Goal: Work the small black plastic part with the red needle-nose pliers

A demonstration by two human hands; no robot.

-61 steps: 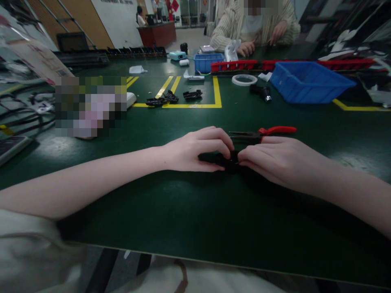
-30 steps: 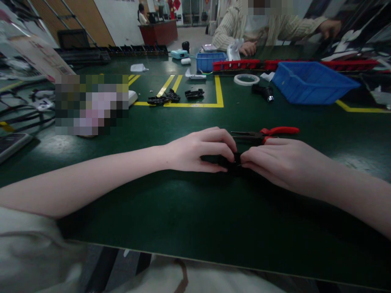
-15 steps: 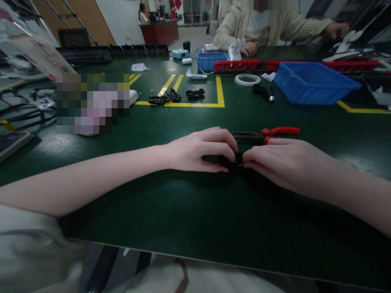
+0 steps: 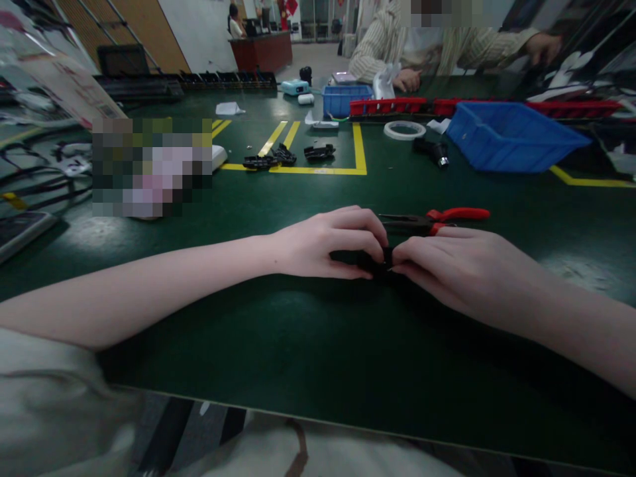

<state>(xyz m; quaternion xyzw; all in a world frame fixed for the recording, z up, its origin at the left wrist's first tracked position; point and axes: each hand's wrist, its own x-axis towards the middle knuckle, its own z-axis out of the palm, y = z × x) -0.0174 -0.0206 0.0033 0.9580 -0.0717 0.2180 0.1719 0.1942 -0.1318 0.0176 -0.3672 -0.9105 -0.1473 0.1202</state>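
Observation:
Low over the green table, my left hand (image 4: 338,242) curls its fingers and thumb around a small black part (image 4: 378,261). From the other side my right hand (image 4: 452,262) meets it, thumb and forefinger pinched together at the part's right end. A tiny pale, thin bit shows at those right fingertips, too small to name. Most of the black part is hidden by my fingers. Just beyond my hands lie long-nose pliers (image 4: 430,218) with red handles, their jaws pointing left.
Black plastic pieces (image 4: 319,153) lie inside yellow tape lines. Farther right are a tape roll (image 4: 405,130), a black tool with a metal tip (image 4: 431,151) and a blue bin (image 4: 517,139). Cables (image 4: 44,175) and a phone-like device (image 4: 24,232) sit left. A co-worker sits across.
My right fingertips have shifted slightly left along the black part. My left hand keeps its hold, and the whole view has moved a little.

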